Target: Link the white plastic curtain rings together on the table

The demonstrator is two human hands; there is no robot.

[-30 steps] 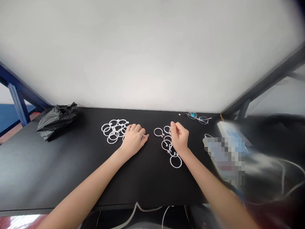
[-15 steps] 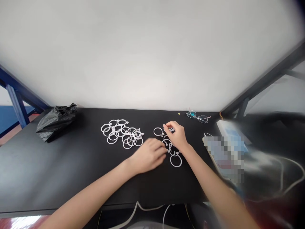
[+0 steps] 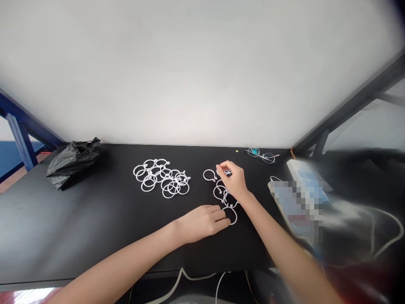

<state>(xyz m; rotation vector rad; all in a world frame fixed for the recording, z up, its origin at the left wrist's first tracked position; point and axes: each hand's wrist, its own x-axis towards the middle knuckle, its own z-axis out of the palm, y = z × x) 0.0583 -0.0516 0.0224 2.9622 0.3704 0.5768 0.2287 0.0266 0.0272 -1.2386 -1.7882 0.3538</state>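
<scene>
White plastic curtain rings with small eyelets lie in two groups on a black table point(image 3: 104, 219). The larger pile of rings point(image 3: 148, 184) is left of centre. In the smaller, right-hand group, my left hand point(image 3: 207, 221) has its curled fingers on the nearest curtain ring point(image 3: 236, 216), covering its left side. My right hand point(image 3: 233, 179) is bent over the far end of this group, thumb and finger pinched at a white curtain ring mostly hidden beneath it. A separate ring point(image 3: 209, 175) lies just left of these fingertips, and another ring point(image 3: 220, 192) shows between my hands.
At the far left sits a crumpled black plastic bag point(image 3: 74, 162). Eyeglasses point(image 3: 261, 155) lie at the back right, with a tiny yellow bit point(image 3: 237, 151) beside them. A white box point(image 3: 299, 171) and a blurred-out flat item stand right of my forearm. Cables point(image 3: 172, 289) hang below the front edge.
My left hand has moved toward the front edge and a little right, onto the nearest ring, which has shifted slightly left. My right hand has stayed almost in place.
</scene>
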